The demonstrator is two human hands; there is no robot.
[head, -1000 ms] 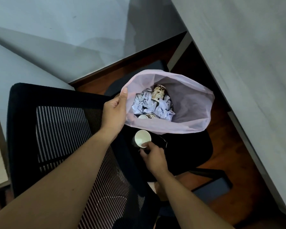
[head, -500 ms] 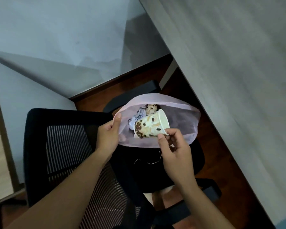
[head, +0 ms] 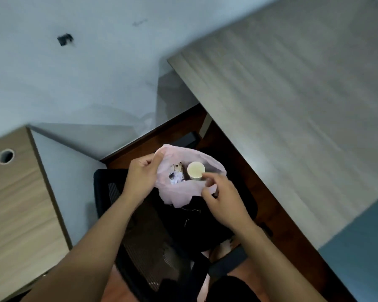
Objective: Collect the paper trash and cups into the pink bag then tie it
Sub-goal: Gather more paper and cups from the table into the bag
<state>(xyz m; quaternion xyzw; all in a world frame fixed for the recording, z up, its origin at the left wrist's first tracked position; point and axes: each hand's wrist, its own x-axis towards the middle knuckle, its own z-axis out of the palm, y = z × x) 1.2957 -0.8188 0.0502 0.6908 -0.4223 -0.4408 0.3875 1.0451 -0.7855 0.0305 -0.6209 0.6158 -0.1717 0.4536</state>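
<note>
Head cam: I see the left hand [head: 140, 178] gripping the pink bag [head: 183, 194] at its left rim. The cup [head: 196, 170] sits mouth-up inside the bag, beside crumpled paper [head: 177, 178]. The right hand [head: 224, 203] is curled at the bag's near rim; it's too blurred to tell if it's gripping.

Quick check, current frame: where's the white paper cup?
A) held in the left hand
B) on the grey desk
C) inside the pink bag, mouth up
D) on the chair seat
C: the paper cup sits inside the pink bag, its open mouth facing the camera, next to crumpled paper; the left hand grips only the bag's left edge.
</note>
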